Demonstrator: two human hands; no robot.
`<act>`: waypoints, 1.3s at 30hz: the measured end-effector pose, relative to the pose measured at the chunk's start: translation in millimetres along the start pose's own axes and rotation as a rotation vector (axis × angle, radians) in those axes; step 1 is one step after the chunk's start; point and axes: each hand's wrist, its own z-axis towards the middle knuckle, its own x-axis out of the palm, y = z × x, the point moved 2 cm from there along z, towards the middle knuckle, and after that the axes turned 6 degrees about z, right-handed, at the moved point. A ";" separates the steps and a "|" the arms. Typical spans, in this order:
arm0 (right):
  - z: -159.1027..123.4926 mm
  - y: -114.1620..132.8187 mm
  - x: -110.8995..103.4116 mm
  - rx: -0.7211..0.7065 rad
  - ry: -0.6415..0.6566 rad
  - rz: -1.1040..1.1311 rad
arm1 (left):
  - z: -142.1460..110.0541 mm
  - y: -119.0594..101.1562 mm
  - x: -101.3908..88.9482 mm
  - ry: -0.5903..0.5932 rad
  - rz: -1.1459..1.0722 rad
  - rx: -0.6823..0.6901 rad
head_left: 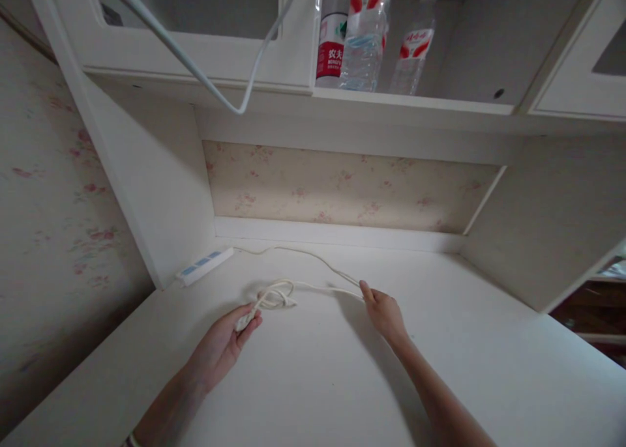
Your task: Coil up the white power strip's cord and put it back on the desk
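Note:
A white power strip (208, 266) with blue socket faces lies at the back left of the white desk. From its far end a white cord (303, 251) runs right along the desk to my right hand (384, 311), which is closed around it. The cord comes back left from there into a few loose loops (278, 295). My left hand (232, 339) holds the plug end (243, 321) beside these loops, fingers curled around it. The exact shape of the plug is partly hidden by my fingers.
White desk surface (313, 382) spreads under both hands, with side panels left and right. Overhead, a shelf (415, 101) holds several plastic bottles (362, 49). A thick pale cable (195, 69) hangs down in front of the left cabinet door. Floral wallpaper (342, 186) shows behind.

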 end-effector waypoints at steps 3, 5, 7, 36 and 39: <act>-4.7 18.8 -1.2 -0.001 -0.053 0.273 | -8.4 -6.4 18.0 -0.022 -0.108 0.108; -10.6 32.0 -0.5 -0.027 -0.055 0.440 | -13.2 -7.7 27.6 0.039 -0.050 0.142; -17.3 43.9 2.4 -0.023 -0.018 0.589 | -16.8 -3.6 37.2 0.155 0.091 0.124; -60.6 87.4 17.2 -0.517 0.464 0.609 | -13.1 46.5 74.7 0.748 0.366 -0.063; -59.0 83.5 17.0 -0.555 0.444 0.509 | -14.6 43.1 73.5 0.739 0.304 -0.102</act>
